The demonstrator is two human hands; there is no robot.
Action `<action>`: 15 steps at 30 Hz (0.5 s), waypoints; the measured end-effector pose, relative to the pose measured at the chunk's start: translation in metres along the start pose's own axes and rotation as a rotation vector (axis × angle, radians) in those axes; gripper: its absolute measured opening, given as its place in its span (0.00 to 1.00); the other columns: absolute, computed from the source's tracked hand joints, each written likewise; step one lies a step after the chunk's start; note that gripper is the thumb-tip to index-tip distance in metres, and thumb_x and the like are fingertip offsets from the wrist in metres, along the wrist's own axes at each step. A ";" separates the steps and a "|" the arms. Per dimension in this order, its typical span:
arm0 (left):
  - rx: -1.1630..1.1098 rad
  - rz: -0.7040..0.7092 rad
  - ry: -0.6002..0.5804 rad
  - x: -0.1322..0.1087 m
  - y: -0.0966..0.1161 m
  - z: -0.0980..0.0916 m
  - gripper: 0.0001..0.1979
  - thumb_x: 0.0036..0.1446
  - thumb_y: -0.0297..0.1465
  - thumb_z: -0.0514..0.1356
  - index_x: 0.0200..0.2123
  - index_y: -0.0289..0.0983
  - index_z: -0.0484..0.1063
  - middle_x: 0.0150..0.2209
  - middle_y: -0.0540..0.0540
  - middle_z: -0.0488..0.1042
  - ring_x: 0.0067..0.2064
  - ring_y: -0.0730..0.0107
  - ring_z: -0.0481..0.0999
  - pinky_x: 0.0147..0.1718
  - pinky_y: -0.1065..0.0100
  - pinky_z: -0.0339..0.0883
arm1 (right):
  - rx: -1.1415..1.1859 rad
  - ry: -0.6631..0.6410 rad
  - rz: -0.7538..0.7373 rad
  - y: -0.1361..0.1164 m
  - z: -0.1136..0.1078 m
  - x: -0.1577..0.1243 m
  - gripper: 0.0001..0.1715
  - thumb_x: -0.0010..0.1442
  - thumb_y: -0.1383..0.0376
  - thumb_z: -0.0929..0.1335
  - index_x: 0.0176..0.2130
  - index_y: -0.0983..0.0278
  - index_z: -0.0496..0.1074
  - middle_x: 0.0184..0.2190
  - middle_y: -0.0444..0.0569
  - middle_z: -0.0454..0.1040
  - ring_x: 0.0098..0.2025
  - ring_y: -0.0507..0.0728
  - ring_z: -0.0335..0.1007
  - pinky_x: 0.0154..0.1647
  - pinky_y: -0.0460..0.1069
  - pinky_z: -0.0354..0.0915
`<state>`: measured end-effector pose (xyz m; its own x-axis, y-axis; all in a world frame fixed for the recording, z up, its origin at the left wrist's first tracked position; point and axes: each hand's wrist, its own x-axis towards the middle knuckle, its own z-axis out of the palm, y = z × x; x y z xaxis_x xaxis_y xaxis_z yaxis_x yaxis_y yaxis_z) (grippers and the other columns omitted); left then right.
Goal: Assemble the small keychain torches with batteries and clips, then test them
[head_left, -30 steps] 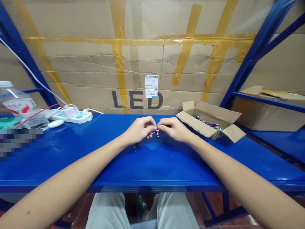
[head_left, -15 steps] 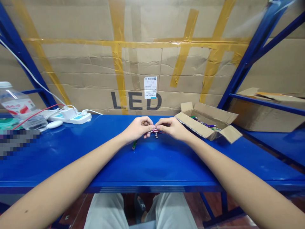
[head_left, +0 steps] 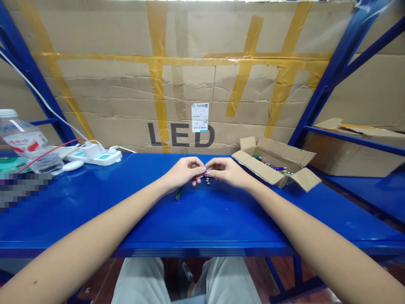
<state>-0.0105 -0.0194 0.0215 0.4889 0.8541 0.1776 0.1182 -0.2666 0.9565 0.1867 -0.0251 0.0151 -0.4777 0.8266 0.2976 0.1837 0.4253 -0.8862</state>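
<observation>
Between the two sets of fingertips, just above the middle of the blue table (head_left: 202,219), a small purple piece (head_left: 203,174) is pinched. It's shiny, metallic-looking, short and thin, and mostly covered by fingers, so its full shape can't be made out. It's gripped at one end by the left hand (head_left: 183,171) and at the other by the right hand (head_left: 229,171), both curled tight around it with the fingertips nearly touching. Just under the right fingertips a couple of tiny dark bits (head_left: 208,182) are seen close to the tabletop; whether they're lying on it can't be told. A slim green stick (head_left: 179,193) is laid on the table just below the left hand. Further right an open cardboard box (head_left: 308,179) is parked, with more purple and green sticks seen inside — and off to the left, a power strip (head_left: 95,157) and a plastic bottle (head_left: 28,145) are set well apart from the hands.
</observation>
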 end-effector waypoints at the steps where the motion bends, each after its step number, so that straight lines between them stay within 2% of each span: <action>1: -0.006 -0.007 0.000 0.000 0.000 0.000 0.09 0.57 0.32 0.65 0.31 0.33 0.71 0.21 0.49 0.72 0.23 0.75 0.72 0.21 0.74 0.65 | -0.006 0.002 -0.002 0.000 0.000 0.000 0.16 0.54 0.56 0.74 0.37 0.66 0.76 0.27 0.46 0.76 0.27 0.52 0.68 0.27 0.48 0.63; 10: -0.184 -0.100 -0.039 0.002 -0.004 -0.001 0.14 0.60 0.39 0.62 0.33 0.34 0.68 0.26 0.47 0.71 0.26 0.73 0.74 0.20 0.73 0.66 | -0.014 0.029 -0.003 0.011 -0.002 0.003 0.15 0.57 0.55 0.72 0.37 0.65 0.76 0.27 0.45 0.74 0.25 0.51 0.66 0.25 0.48 0.63; 15: -0.223 -0.123 -0.029 0.002 -0.003 0.000 0.13 0.62 0.38 0.61 0.36 0.33 0.68 0.27 0.46 0.71 0.26 0.72 0.74 0.19 0.73 0.67 | 0.013 0.026 -0.008 0.009 -0.001 0.003 0.15 0.56 0.55 0.72 0.34 0.65 0.74 0.25 0.44 0.72 0.24 0.51 0.66 0.25 0.48 0.64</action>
<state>-0.0102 -0.0167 0.0191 0.5077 0.8599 0.0530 -0.0132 -0.0537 0.9985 0.1874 -0.0186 0.0087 -0.4564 0.8327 0.3133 0.1693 0.4270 -0.8883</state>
